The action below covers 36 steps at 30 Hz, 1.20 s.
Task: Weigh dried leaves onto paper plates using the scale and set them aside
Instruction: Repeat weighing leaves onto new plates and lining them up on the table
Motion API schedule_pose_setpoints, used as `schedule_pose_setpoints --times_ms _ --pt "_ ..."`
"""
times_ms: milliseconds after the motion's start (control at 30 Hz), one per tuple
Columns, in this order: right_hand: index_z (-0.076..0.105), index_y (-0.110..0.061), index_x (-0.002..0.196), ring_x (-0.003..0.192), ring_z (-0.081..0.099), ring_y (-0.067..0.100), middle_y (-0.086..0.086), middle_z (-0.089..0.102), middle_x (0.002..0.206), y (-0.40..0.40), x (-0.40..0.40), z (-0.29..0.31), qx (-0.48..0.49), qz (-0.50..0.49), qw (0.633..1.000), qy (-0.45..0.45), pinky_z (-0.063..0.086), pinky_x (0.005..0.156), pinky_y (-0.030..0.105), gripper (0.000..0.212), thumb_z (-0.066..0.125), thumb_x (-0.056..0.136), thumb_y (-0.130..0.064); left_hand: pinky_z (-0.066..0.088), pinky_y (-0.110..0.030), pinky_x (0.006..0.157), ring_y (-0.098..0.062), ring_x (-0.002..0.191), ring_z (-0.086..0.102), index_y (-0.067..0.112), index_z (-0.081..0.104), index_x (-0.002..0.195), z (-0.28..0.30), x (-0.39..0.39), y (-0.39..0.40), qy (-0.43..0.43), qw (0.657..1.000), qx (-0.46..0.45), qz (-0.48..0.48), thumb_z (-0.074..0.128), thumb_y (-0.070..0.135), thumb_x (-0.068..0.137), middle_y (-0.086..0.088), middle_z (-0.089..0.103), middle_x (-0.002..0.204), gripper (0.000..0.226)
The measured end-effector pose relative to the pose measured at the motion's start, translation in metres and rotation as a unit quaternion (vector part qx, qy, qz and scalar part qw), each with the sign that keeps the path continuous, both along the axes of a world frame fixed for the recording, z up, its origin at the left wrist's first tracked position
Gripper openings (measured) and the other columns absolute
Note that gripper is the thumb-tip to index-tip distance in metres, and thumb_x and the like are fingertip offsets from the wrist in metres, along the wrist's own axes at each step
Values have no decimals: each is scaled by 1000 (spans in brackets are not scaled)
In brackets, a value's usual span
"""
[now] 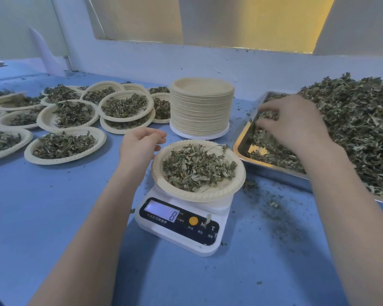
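Two bare forearms, no sleeves, no gloves

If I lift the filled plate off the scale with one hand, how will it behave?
The plate is probably light: thin paper, dry leaves. Its rim overhangs the scale, so gripping should be easy. Held by one edge it may bend, and the loose leaves could spill.

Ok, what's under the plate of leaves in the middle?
The white scale sits under the paper plate; its display, showing 8, and its buttons stick out in front. The plate covers the weighing platform, so that cannot be seen.
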State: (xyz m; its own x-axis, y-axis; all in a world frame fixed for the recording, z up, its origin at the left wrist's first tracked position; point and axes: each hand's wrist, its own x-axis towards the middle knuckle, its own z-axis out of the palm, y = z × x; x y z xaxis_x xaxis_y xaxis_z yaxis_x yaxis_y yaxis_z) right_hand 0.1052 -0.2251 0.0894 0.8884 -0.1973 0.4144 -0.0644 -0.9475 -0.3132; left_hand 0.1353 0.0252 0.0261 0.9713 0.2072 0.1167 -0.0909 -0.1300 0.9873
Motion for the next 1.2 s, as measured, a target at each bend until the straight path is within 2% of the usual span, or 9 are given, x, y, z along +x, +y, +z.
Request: schedule_pose_setpoints --times_ms 133,233,333,467,633,767,867,1067,1200 --pt "69 -44 104 83 57 -9 -23 65 90 38 -6 -1 88 214 964 129 38 66 10 35 71 72 -57 47 -26 67 -14 77 59 17 69 82 0 0 0 1 1000 -3 1 57 9 85 -1 68 87 15" --pt "65 -49 108 87 57 -11 -22 65 97 56 -7 -4 75 292 933 196 37 65 10 48 74 63 -63 46 -25 66 -14 76 59 19 69 79 0 0 2 0 1000 -9 5 57 9 85 0 68 87 17" --pt "65 -50 103 80 56 -10 -19 63 95 64 -8 -8 16 323 915 242 40 64 13 45 80 62 -55 46 -26 66 -14 76 60 19 69 78 -1 1 3 -1 1000 -8 3 58 9 84 0 69 86 17" --pt "73 -36 96 74 58 -12 -18 66 82 67 -6 -11 -20 330 923 196 45 64 10 24 80 72 -35 47 -26 67 -14 75 60 20 69 76 -1 2 4 -1 1000 -12 3 58 9 85 1 69 84 19" --pt "76 -30 92 77 60 -11 -24 68 77 59 -6 -4 76 317 940 100 46 73 9 20 81 73 -29 48 -27 68 -14 75 60 22 70 75 -1 3 5 -2 1000 -12 2 57 7 85 3 69 81 22" --pt "76 -27 90 62 57 -18 -31 60 60 53 -8 2 151 304 940 23 41 58 0 18 81 73 -25 47 -27 68 -14 75 60 21 69 75 -2 3 4 0 1000 -11 1 57 7 85 2 68 82 21" --pt "74 -26 91 49 54 -16 -23 62 72 51 -11 6 186 295 937 -7 38 48 1 18 80 75 -23 48 -27 68 -14 74 60 21 69 75 -3 2 4 0 1000 -8 0 57 8 85 1 68 84 20" --pt "70 -34 86 62 58 -16 -28 60 69 45 -10 9 184 269 945 -23 41 59 0 17 80 73 -27 47 -25 66 -14 74 59 21 69 76 -3 3 4 3 1000 -5 -1 57 8 85 0 68 85 20" --pt "69 -36 86 61 56 -18 -31 58 66 44 -9 8 174 264 948 -21 38 58 -2 19 80 73 -27 47 -24 65 -13 74 59 21 69 76 -3 3 3 3 1000 -4 1 57 8 85 0 68 85 20"
